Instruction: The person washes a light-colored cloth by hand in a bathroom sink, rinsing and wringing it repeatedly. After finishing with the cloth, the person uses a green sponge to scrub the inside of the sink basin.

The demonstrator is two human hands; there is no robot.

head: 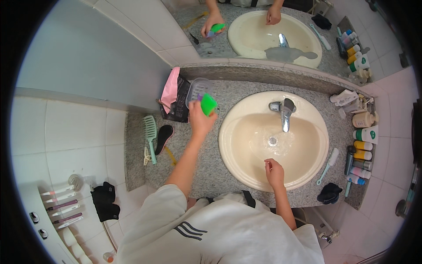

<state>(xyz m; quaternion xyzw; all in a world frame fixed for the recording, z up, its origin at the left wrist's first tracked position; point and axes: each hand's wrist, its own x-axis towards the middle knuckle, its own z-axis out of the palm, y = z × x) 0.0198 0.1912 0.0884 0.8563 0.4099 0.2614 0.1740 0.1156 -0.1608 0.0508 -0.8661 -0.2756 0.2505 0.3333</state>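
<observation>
In my left hand (201, 120) is a bright green sponge (208, 104), with bits of purple and orange showing beside it; whether these are separate sponges I cannot tell. A clear plastic container (198, 86) lies just beyond that hand, on the granite counter (211, 158). My right hand (275, 173) hovers over the near part of the cream washbasin (227, 118), fingers loosely curled together and nothing visible in them. A chrome faucet (286, 115) stands at the basin's back rim, its spout above the drain (272, 142). Wet patches shine inside the bowl.
Left of my forearm lie a mint hairbrush (150, 132), a black brush (164, 138) and a hair clip (146, 156). A black bag (179, 99) with pink material leans behind. Several bottles and tubes (362, 145) line the right ledge. A white-and-mint brush (328, 165) and black cloth (329, 193) lie right.
</observation>
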